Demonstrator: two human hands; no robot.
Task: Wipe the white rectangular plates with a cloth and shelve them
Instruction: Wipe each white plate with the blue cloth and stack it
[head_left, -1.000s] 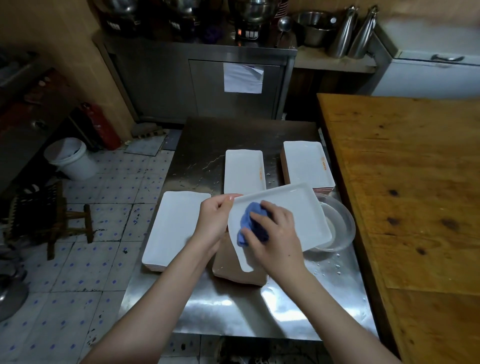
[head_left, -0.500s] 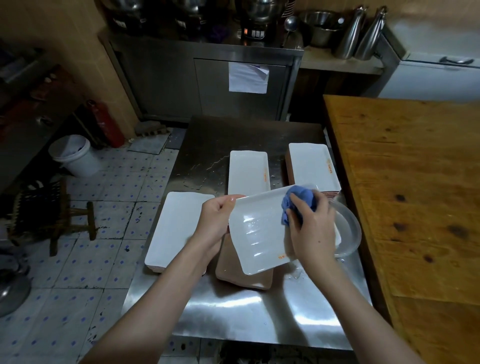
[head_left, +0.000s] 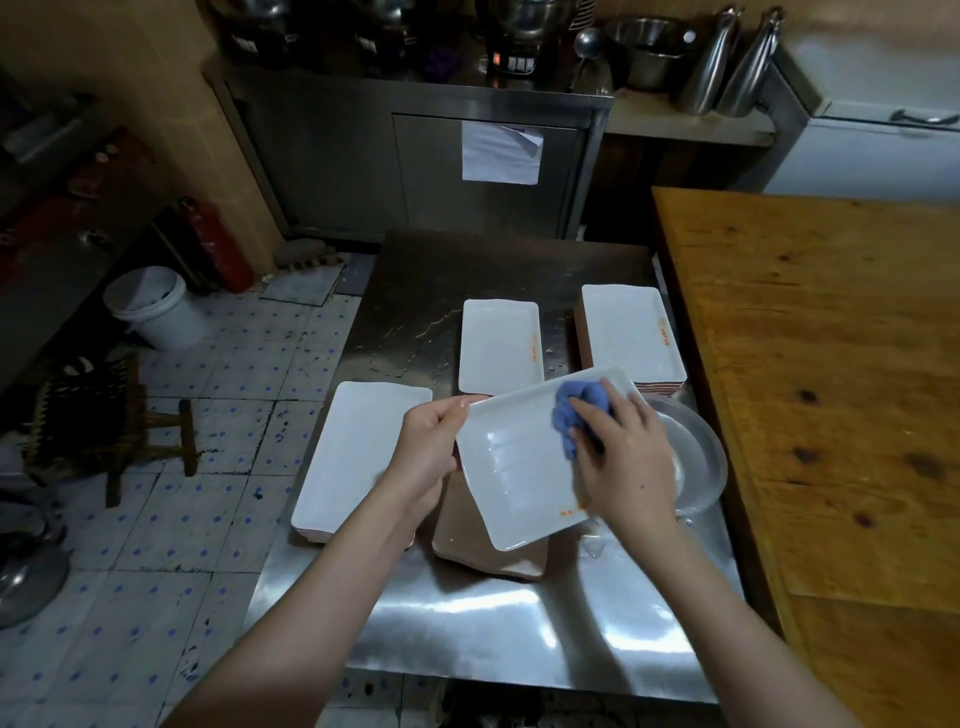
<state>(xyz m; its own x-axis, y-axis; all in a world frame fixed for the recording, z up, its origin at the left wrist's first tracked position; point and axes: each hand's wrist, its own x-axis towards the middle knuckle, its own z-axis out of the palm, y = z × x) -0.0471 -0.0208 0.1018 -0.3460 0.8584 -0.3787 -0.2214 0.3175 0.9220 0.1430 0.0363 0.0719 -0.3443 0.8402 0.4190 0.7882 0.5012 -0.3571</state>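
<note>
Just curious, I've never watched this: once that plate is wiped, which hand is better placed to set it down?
Probably the left hand: it grips the plate by its edge, next to a pile of plates. The right hand holds the blue cloth.

I am working in a commercial kitchen: stainless steel worktable (head_left: 467, 623) before me, steel cabinet (head_left: 337, 166) past its far edge, 2 steel jugs (head_left: 709, 73), a mixing bowl (head_left: 644, 47), tiled floor (head_left: 208, 374), fire extinguisher (head_left: 218, 249).
</note>
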